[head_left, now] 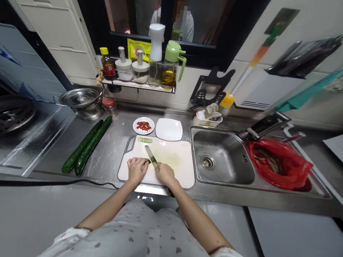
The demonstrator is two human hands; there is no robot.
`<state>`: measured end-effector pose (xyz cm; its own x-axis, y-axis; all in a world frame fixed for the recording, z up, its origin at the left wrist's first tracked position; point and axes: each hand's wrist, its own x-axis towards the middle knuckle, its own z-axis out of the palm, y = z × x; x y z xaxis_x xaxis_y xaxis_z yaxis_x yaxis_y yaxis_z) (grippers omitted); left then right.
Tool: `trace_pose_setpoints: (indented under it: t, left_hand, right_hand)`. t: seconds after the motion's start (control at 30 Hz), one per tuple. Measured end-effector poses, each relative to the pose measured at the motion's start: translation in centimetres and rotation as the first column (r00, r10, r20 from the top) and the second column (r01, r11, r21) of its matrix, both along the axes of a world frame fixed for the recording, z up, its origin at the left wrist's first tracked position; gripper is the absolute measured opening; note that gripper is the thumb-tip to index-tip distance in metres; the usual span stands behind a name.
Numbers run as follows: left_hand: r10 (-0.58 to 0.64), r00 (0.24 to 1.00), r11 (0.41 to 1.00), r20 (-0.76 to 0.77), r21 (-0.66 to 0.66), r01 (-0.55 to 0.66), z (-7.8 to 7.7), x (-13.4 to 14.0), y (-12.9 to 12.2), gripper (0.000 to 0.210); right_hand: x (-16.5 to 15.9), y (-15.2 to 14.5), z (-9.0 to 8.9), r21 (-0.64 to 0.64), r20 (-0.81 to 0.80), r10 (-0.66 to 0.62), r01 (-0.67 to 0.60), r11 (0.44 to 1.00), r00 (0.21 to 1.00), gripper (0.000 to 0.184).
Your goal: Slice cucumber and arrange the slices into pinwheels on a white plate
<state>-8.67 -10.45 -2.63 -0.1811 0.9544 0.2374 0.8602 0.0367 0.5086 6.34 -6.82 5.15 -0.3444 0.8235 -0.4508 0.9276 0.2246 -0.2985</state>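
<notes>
My right hand (pixel 165 173) is closed around the handle of a kitchen knife (pixel 150 155). Its blade slants up and left over the white cutting board (pixel 186 163). Just left of the blade, the curled fingers of my left hand (pixel 137 169) press on a piece of cucumber, mostly hidden, with only a bit of dark green showing. A short row of thin cucumber slices (pixel 144 140) lies at the board's upper left. Behind the board stand a white plate with chopped red pieces (pixel 143 126) and a bare white square plate (pixel 169 129).
Two whole cucumbers (pixel 89 147) lie on the steel counter to the left, near a lidded steel pot (pixel 82 101). A sink (pixel 224 160) adjoins the board on the right, with a red plastic bag (pixel 279 164) beyond. Seasoning bottles (pixel 141 70) fill a wall rack.
</notes>
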Motion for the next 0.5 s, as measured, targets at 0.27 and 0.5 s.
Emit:
trace_pose_setpoints:
  t: [0.27, 0.5]
  left_hand:
    - [0.041, 0.999, 0.999, 0.028, -0.022, -0.04, 0.5, 0.4, -0.2, 0.021]
    - [0.071, 0.996, 0.997, 0.056, -0.024, -0.069, 0.4, 0.4, -0.4, 0.021]
  right_hand:
    - [2.2, -1.0, -0.2, -0.013, 0.016, -0.016, 0.017, 1.0, 1.0, 0.031]
    - [3.3, -1.6, 0.7, 0.068, 0.09, 0.008, -0.014, 0.998, 0.996, 0.032]
